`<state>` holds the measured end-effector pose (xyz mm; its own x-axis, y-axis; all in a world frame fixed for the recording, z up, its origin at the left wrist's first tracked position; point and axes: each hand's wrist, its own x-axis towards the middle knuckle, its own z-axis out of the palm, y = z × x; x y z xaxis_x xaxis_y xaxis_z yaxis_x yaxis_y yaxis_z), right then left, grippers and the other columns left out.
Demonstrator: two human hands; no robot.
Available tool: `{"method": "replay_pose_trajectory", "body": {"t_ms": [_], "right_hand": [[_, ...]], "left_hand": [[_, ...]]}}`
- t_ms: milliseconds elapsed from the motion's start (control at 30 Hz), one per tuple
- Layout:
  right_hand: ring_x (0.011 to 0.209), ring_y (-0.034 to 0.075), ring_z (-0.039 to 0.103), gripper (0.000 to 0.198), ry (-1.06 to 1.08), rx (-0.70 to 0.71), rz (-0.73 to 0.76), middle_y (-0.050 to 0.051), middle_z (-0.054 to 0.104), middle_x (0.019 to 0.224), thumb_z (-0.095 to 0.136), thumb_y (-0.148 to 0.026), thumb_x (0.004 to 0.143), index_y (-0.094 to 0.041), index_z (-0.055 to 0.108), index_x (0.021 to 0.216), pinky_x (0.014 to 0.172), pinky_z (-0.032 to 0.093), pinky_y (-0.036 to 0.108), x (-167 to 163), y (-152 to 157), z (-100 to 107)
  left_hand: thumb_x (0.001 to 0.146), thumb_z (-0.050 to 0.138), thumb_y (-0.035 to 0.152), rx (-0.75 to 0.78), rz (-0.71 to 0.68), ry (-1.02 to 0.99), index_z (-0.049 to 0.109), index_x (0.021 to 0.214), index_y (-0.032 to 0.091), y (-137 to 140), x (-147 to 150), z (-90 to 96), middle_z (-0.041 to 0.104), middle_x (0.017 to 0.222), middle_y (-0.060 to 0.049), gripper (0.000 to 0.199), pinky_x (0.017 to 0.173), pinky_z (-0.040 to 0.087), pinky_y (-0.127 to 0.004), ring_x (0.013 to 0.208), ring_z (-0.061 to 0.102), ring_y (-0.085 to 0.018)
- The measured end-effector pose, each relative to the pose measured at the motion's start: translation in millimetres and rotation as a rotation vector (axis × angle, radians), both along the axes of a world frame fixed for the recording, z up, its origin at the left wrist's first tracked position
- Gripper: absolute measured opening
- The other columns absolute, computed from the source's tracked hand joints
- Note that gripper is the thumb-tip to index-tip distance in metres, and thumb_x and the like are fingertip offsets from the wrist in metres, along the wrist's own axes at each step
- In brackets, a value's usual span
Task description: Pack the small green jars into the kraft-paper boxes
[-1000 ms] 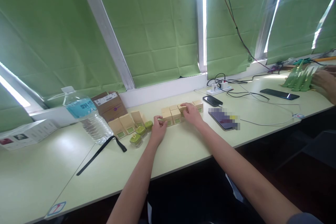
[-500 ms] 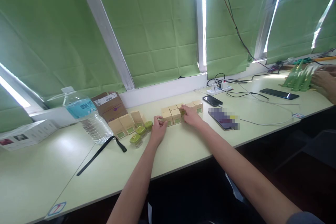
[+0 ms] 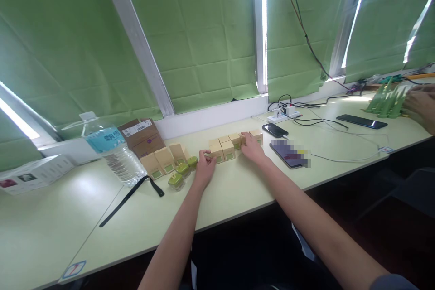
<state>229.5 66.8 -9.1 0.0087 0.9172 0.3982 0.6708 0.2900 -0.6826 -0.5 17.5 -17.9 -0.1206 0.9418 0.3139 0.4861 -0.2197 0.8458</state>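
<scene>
A cluster of small tan cardboard boxes point(image 3: 228, 150) with green labels stands in two rows on the table. My left hand point(image 3: 205, 170) is at the front left box point(image 3: 216, 152), with thumb and forefinger closed on its left corner. Toward the right end of the back row, my right hand point(image 3: 252, 148) lies against the boxes with its fingers somewhat apart, covering part of one. Left of my left hand are three small clear containers with green lids point(image 3: 176, 180). Behind them more tan boxes point(image 3: 164, 160) stand upright.
A large water bottle point(image 3: 117, 156), a brown carton point(image 3: 144, 138) and a black strap point(image 3: 125, 204) lie to the left. Rightward are two phones point(image 3: 274, 130) point(image 3: 362, 121), a tablet-like device point(image 3: 288, 154) and a power strip point(image 3: 285, 117). Another person's hand point(image 3: 421, 106) is at far right.
My right hand has slid a little to the right along the back row, uncovering a box's green label. My left hand stays where it was.
</scene>
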Motion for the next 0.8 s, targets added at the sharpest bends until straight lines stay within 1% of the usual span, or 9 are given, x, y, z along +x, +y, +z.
{"method": "replay_pose_trajectory", "body": {"t_ms": [133, 233, 333, 433, 500, 600, 700, 767, 800], "right_hand": [[0.137, 0.035, 0.043, 0.065, -0.022, -0.011, 0.033, 0.014, 0.037, 0.155, 0.046, -0.010, 0.082, -0.018, 0.040, 0.146, 0.109, 0.039, 0.054, 0.1, 2.3, -2.6], [0.142, 0.033, 0.038, 0.067, -0.028, -0.030, 0.052, 0.011, 0.030, 0.160, 0.046, -0.009, 0.081, -0.018, 0.039, 0.147, 0.113, 0.036, 0.053, 1.4, 5.2, -5.2], [0.145, 0.029, 0.033, 0.068, -0.014, -0.030, 0.075, 0.008, 0.030, 0.161, 0.046, -0.007, 0.079, -0.020, 0.041, 0.146, 0.117, 0.032, 0.050, 3.0, 8.0, -6.6], [0.146, 0.027, 0.031, 0.067, 0.014, -0.013, 0.082, 0.009, 0.032, 0.159, 0.046, -0.006, 0.077, -0.019, 0.044, 0.143, 0.119, 0.030, 0.048, 4.8, 9.0, -4.4], [0.144, 0.028, 0.034, 0.064, 0.052, 0.028, 0.044, 0.010, 0.033, 0.159, 0.047, -0.008, 0.077, -0.019, 0.045, 0.141, 0.117, 0.032, 0.049, 6.7, 8.6, -1.2], [0.136, 0.031, 0.043, 0.059, 0.138, 0.074, -0.097, 0.012, 0.032, 0.156, 0.047, -0.013, 0.080, -0.021, 0.046, 0.138, 0.110, 0.039, 0.051, 11.6, 7.1, 3.9], [0.114, 0.032, 0.060, 0.056, 0.213, 0.015, -0.222, 0.018, 0.036, 0.147, 0.047, -0.019, 0.081, -0.023, 0.045, 0.137, 0.098, 0.046, 0.052, 17.1, 5.3, 6.3], [0.100, 0.031, 0.066, 0.055, 0.201, -0.051, -0.246, 0.019, 0.037, 0.142, 0.050, -0.021, 0.079, -0.022, 0.047, 0.134, 0.093, 0.048, 0.051, 19.4, 4.4, 6.3], [0.098, 0.031, 0.067, 0.054, 0.176, -0.079, -0.244, 0.019, 0.036, 0.142, 0.051, -0.021, 0.079, -0.021, 0.048, 0.133, 0.093, 0.049, 0.050, 20.0, 4.1, 6.1]], "left_hand": [[0.085, 0.061, 0.034, -0.008, -0.001, 0.000, 0.044, 0.111, 0.023, -0.3, -0.1, 0.4, 0.051, 0.072, 0.006, 0.033, 0.064, 0.039, -0.024, 0.064, 0.051, -0.012], [0.085, 0.062, 0.034, -0.012, 0.008, 0.016, 0.044, 0.111, 0.023, -1.7, 0.4, 2.4, 0.052, 0.072, 0.005, 0.033, 0.065, 0.039, -0.025, 0.066, 0.052, -0.012], [0.085, 0.061, 0.035, -0.018, 0.011, 0.019, 0.044, 0.110, 0.024, -2.2, 0.8, 3.5, 0.053, 0.073, 0.005, 0.033, 0.066, 0.039, -0.025, 0.066, 0.052, -0.012], [0.085, 0.061, 0.035, -0.015, 0.000, 0.002, 0.044, 0.111, 0.024, -1.2, 0.4, 2.4, 0.052, 0.072, 0.006, 0.033, 0.065, 0.039, -0.024, 0.064, 0.051, -0.012], [0.085, 0.062, 0.035, -0.011, -0.007, -0.006, 0.044, 0.111, 0.024, -0.1, 0.0, 1.1, 0.052, 0.072, 0.006, 0.033, 0.065, 0.039, -0.024, 0.063, 0.051, -0.012], [0.084, 0.063, 0.035, -0.002, -0.007, -0.015, 0.044, 0.110, 0.023, 0.9, -0.6, -0.6, 0.053, 0.073, 0.005, 0.034, 0.065, 0.039, -0.024, 0.063, 0.050, -0.011], [0.083, 0.065, 0.036, -0.002, -0.007, -0.027, 0.045, 0.109, 0.023, 0.9, -1.0, -1.1, 0.053, 0.074, 0.005, 0.036, 0.066, 0.039, -0.024, 0.062, 0.050, -0.011], [0.082, 0.066, 0.037, -0.006, -0.007, -0.022, 0.045, 0.110, 0.024, 0.2, -0.9, -0.3, 0.053, 0.074, 0.005, 0.037, 0.066, 0.039, -0.025, 0.062, 0.050, -0.011], [0.083, 0.065, 0.037, -0.010, -0.005, -0.014, 0.044, 0.110, 0.024, -0.3, -0.7, 0.3, 0.053, 0.074, 0.005, 0.037, 0.066, 0.039, -0.025, 0.063, 0.050, -0.011]]}}
